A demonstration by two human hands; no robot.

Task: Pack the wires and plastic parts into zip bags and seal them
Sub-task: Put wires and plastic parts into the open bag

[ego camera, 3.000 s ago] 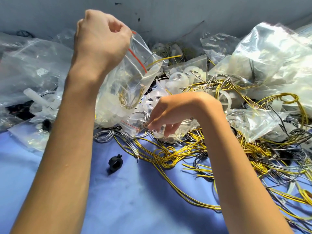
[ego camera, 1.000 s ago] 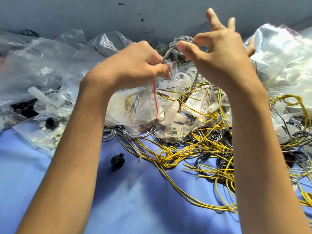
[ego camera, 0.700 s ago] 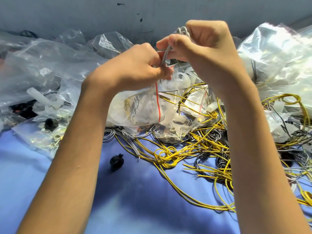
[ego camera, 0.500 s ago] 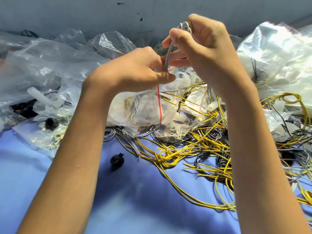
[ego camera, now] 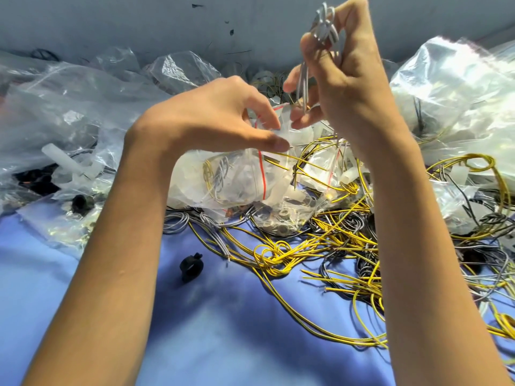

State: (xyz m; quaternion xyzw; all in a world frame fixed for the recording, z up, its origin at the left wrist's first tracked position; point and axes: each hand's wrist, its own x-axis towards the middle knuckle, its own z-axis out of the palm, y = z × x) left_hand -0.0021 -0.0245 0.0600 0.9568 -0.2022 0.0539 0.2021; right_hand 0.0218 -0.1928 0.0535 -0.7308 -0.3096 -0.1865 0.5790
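The zip bag (ego camera: pixel 239 185) hung in the air over the heap at the back of the counter (ego camera: pixel 223 330), with yellow and grey wire and pale plastic pieces inside it and its red seal strip (ego camera: pixel 261 174) running down the middle. The left hand (ego camera: pixel 211 118) had it by the mouth, thumb and fingers curled on the plastic in a pinch. Just above that mouth, the right hand (ego camera: pixel 348 87) gripped a grey wire bundle (ego camera: pixel 324 26), the coil poking out above the fingers and the tails dangling toward the opening. Whether the tips were inside the bag was hard to tell, as the fingers blocked the view. Beneath the bag lay a smaller bag of ring-shaped parts (ego camera: pixel 281 221), touching the yellow wires (ego camera: pixel 278 254) tangled across the blue counter. A black plastic clip (ego camera: pixel 191 267) sat alone, just left of the tangle. Large clear bags (ego camera: pixel 459 93) were piled to either side.
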